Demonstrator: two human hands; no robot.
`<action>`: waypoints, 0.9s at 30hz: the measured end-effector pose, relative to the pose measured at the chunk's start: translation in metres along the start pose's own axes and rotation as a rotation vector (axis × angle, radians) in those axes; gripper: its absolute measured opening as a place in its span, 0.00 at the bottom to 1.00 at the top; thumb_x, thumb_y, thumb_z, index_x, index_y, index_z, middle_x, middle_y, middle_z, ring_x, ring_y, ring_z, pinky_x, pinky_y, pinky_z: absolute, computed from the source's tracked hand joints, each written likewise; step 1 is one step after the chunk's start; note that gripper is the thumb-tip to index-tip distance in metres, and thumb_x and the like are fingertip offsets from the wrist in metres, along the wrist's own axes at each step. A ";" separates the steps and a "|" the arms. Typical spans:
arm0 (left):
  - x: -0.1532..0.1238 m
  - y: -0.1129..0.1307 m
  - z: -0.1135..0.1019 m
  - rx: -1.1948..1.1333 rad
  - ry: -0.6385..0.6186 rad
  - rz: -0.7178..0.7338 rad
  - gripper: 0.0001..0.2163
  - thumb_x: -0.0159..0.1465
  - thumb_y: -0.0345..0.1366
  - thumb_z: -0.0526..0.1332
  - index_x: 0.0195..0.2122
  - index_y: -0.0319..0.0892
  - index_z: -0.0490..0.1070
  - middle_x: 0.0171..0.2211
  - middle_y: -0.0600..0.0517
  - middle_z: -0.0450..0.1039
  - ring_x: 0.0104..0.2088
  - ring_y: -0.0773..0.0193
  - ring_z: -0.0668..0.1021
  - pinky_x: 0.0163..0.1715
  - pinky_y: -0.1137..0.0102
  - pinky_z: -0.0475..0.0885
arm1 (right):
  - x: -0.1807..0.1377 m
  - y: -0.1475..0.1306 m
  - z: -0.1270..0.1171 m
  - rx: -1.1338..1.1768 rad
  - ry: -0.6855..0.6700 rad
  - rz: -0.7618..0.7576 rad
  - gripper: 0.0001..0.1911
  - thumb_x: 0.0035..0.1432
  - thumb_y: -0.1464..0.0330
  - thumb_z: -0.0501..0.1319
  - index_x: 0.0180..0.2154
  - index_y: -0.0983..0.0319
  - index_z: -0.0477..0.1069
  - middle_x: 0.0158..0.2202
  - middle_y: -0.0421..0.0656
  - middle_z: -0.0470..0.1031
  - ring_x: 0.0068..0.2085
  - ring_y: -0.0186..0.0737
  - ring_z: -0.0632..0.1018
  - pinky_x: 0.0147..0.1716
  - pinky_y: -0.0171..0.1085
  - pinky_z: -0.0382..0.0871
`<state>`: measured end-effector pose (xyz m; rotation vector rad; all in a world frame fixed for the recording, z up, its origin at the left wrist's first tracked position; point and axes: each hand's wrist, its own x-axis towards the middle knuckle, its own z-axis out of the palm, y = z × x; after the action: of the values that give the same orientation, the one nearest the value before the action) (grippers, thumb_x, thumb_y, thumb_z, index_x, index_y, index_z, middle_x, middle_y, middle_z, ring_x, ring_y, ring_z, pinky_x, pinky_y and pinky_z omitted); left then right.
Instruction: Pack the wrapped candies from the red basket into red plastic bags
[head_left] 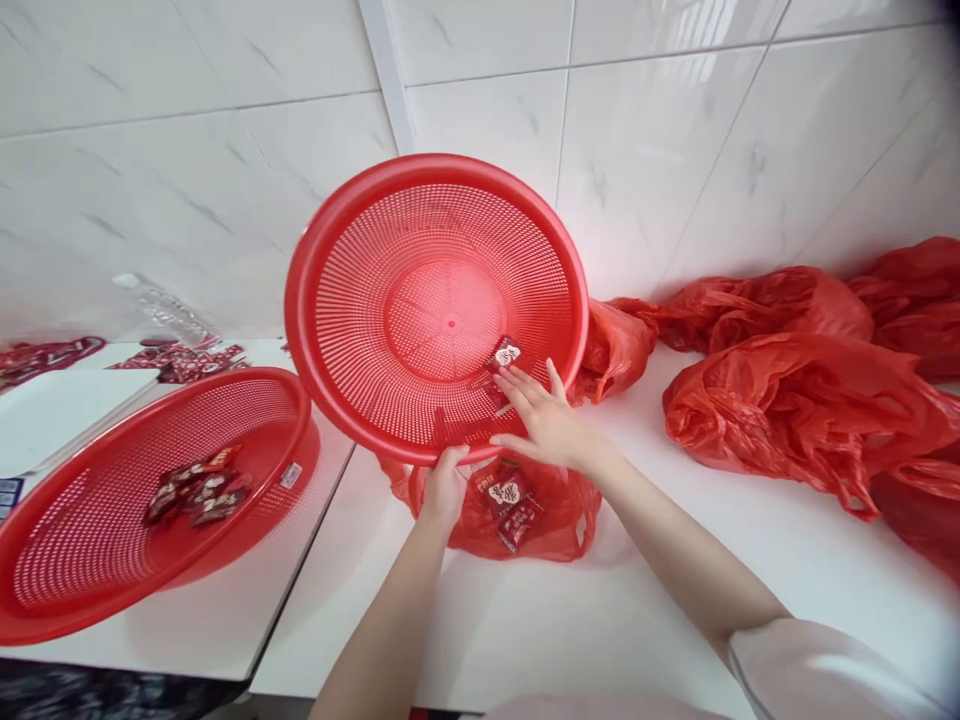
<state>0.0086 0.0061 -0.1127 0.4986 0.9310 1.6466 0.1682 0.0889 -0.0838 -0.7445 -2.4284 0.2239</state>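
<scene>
A round red plastic mesh basket is tilted up on its side with its mouth facing me. My left hand grips the lower rim, its thumb over the edge. Inside the basket, my right hand lies with fingers stretched out against the lower right wall, fingertips at a small dark red snack packet. Part of another packet seems to lie under the fingers. Below the rim, a red plastic bag sits on the table, holding several dark red packets. The bag's mouth is partly hidden behind the basket.
A second red mesh basket with several packets stands at left. Behind it are more packets, a clear plastic bottle and a white box. Several red plastic bags rest at right along the tiled wall.
</scene>
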 end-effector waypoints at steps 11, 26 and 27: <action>0.001 0.003 -0.001 -0.012 -0.006 -0.034 0.13 0.51 0.33 0.61 0.37 0.36 0.77 0.38 0.45 0.80 0.45 0.49 0.79 0.48 0.54 0.73 | 0.005 0.001 -0.009 0.511 -0.089 -0.012 0.15 0.53 0.65 0.68 0.44 0.62 0.77 0.41 0.46 0.76 0.42 0.42 0.76 0.45 0.41 0.70; 0.000 -0.001 -0.002 0.005 -0.033 -0.055 0.13 0.52 0.33 0.61 0.38 0.37 0.77 0.40 0.44 0.80 0.45 0.47 0.80 0.48 0.53 0.74 | 0.006 -0.002 -0.020 1.220 0.012 0.508 0.19 0.51 0.53 0.66 0.31 0.64 0.77 0.31 0.44 0.80 0.34 0.42 0.80 0.38 0.42 0.77; 0.000 0.000 -0.001 0.007 -0.031 -0.057 0.13 0.52 0.33 0.61 0.38 0.37 0.77 0.40 0.44 0.80 0.45 0.47 0.80 0.48 0.53 0.74 | 0.006 -0.003 -0.021 1.203 0.012 0.500 0.18 0.52 0.54 0.66 0.29 0.64 0.76 0.30 0.43 0.79 0.33 0.43 0.80 0.38 0.42 0.77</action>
<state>0.0077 0.0059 -0.1137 0.4969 0.9204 1.5802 0.1751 0.0893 -0.0629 -0.6951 -1.5644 1.6474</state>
